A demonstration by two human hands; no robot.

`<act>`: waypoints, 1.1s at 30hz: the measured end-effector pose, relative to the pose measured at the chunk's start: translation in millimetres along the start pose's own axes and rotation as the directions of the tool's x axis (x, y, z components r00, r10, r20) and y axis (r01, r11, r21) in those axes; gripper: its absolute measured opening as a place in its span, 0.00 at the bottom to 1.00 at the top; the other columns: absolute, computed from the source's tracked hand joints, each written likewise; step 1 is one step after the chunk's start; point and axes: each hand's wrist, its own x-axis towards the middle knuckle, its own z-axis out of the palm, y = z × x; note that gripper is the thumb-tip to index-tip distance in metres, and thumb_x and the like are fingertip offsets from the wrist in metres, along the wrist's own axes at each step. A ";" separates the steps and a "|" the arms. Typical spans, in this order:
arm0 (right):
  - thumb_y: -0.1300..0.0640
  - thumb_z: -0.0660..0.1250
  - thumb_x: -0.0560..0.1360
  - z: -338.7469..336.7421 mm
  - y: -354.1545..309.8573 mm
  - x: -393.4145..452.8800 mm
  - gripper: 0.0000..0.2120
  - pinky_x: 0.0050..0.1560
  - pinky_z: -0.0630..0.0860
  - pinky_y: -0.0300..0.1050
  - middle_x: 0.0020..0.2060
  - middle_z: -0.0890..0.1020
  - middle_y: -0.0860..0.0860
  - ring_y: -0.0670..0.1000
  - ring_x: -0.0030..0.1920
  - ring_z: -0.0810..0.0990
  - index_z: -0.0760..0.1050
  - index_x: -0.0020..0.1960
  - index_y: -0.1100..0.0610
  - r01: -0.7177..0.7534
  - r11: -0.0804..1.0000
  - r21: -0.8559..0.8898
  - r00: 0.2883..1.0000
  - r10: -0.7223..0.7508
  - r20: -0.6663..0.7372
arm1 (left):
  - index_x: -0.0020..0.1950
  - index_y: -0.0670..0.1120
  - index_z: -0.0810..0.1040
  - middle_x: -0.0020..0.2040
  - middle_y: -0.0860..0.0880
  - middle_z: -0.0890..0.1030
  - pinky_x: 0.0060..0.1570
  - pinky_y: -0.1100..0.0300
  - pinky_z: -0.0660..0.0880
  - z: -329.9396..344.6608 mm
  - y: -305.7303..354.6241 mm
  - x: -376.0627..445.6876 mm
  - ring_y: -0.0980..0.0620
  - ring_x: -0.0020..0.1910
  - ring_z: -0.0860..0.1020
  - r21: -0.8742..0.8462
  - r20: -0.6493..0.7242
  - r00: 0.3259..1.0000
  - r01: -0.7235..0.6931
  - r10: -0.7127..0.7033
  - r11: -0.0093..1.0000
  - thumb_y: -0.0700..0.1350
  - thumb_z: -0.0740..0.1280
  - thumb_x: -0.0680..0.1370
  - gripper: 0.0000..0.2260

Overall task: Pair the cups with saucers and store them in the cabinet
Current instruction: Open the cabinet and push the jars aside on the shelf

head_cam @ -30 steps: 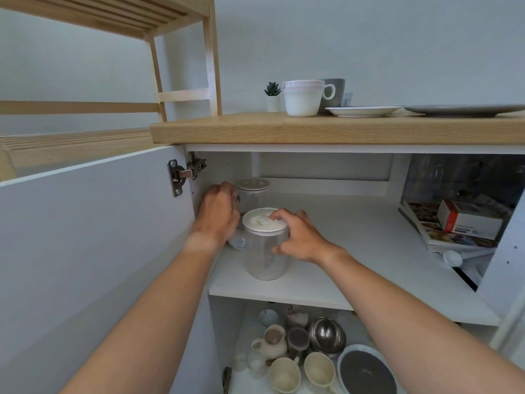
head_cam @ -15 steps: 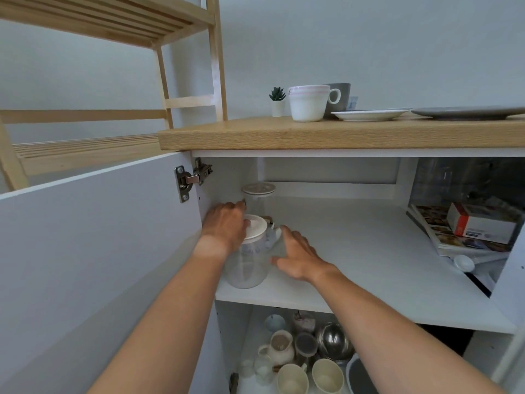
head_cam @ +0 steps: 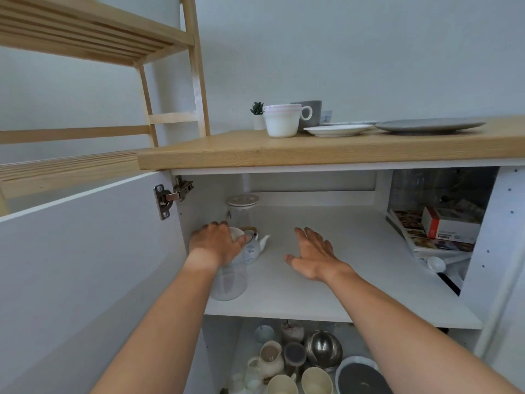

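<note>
On the wooden countertop [head_cam: 255, 155] stand a white cup with a pink rim [head_cam: 282, 120] and a grey cup [head_cam: 312, 112] behind it. Beside them lie a white saucer [head_cam: 338, 129] and a grey saucer [head_cam: 429, 125]. Inside the open cabinet, my left hand [head_cam: 216, 243] rests on the white lid of a clear plastic jar [head_cam: 228, 280] at the shelf's left edge. My right hand [head_cam: 312, 254] hovers open above the bare white shelf [head_cam: 326, 280], fingers spread, holding nothing.
A second lidded jar [head_cam: 241, 206] and a small white teapot [head_cam: 255, 245] stand behind the first jar. Books and a red-white box [head_cam: 449, 226] fill the shelf's right end. The lower shelf holds mugs, a jug [head_cam: 270, 356], a metal bowl and a plate. The cabinet door [head_cam: 85, 265] hangs open at left.
The clear jar has slid left to the shelf's edge under my left hand. My right hand let go of it and moved right, open. The teapot is now uncovered.
</note>
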 end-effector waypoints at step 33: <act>0.51 0.54 0.83 -128.4 40.4 -126.2 0.25 0.72 0.65 0.52 0.74 0.66 0.56 0.57 0.71 0.68 0.60 0.77 0.58 -0.143 0.979 -0.148 0.948 0.178 0.264 | 0.56 0.40 0.81 0.52 0.42 0.84 0.49 0.51 0.80 -65.1 106.3 -100.0 0.43 0.50 0.83 -0.121 0.170 0.919 -0.340 0.357 0.933 0.43 0.65 0.73 0.14</act>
